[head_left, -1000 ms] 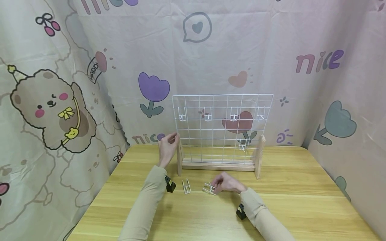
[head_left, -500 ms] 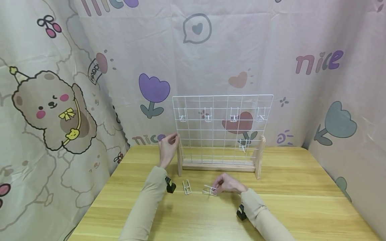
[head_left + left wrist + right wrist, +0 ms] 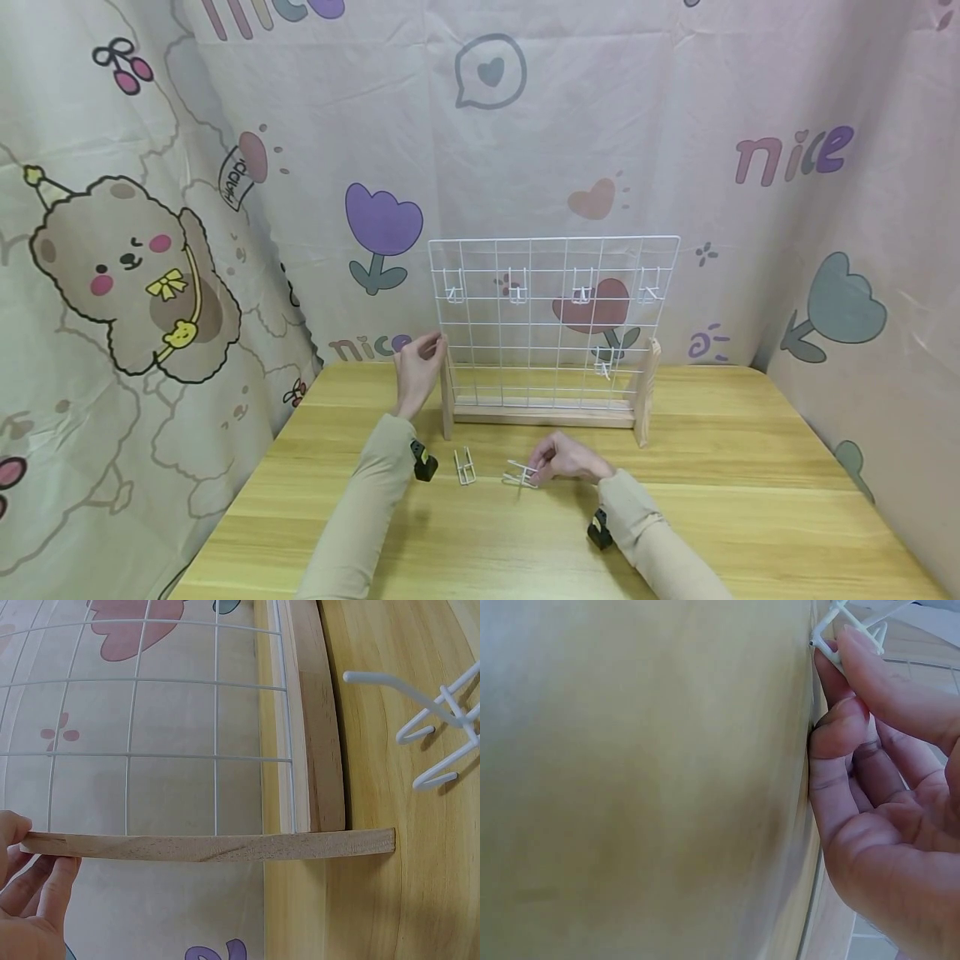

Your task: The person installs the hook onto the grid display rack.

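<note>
My left hand (image 3: 417,371) pinches the top of the left wooden upright (image 3: 210,846) of a stand. In the left wrist view, thumb and fingers lie on opposite faces of that wood. A white wire grid panel (image 3: 529,322) stands in the wooden base (image 3: 540,414). Close to the tabletop, my right hand (image 3: 566,458) holds a white wire hook (image 3: 517,478) between thumb and index finger, its prongs pointing left. The right wrist view shows only part of this hook (image 3: 847,622), at the top edge. Another white hook (image 3: 465,467) lies on the table between the hands.
Several white hooks hang on the grid; a row runs along the upper part, including one hook (image 3: 517,292), and a lower hook (image 3: 603,363) is at the right. The wooden table (image 3: 750,500) extends around the stand. A patterned curtain (image 3: 487,167) hangs behind.
The hook in my right hand has tilted slightly, while that hand stays almost in place. My left hand keeps its hold on the upright. The other hooks have not moved.
</note>
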### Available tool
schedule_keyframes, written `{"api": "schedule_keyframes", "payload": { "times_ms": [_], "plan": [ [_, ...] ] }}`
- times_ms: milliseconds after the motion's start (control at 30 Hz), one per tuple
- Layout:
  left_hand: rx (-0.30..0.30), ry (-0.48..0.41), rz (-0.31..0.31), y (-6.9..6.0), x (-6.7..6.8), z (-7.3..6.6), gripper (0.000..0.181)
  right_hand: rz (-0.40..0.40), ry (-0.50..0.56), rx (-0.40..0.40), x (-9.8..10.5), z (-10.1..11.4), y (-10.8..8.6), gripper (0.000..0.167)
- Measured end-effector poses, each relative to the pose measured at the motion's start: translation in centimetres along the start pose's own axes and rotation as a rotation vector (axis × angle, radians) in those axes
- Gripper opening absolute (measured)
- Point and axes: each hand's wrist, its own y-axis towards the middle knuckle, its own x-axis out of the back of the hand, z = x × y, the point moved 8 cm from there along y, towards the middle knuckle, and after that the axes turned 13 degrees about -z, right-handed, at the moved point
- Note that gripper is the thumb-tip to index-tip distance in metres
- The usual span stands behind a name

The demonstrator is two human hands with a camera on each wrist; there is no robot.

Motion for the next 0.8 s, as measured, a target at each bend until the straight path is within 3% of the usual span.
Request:
{"api": "schedule_keyframes", "payload": {
  "times_ms": [267,800],
  "plan": [
    [-0.002,-0.001,0.004,-0.02,-0.03,0.09,0.031,-0.004,0.058,-0.062,0.19,-0.56,-0.1,0.019],
    [0.002,0.016,-0.003,0.04,-0.05,0.13,0.031,-0.01,0.153,-0.073,0.5,-0.58,-0.51,0.023]
  ]
}}
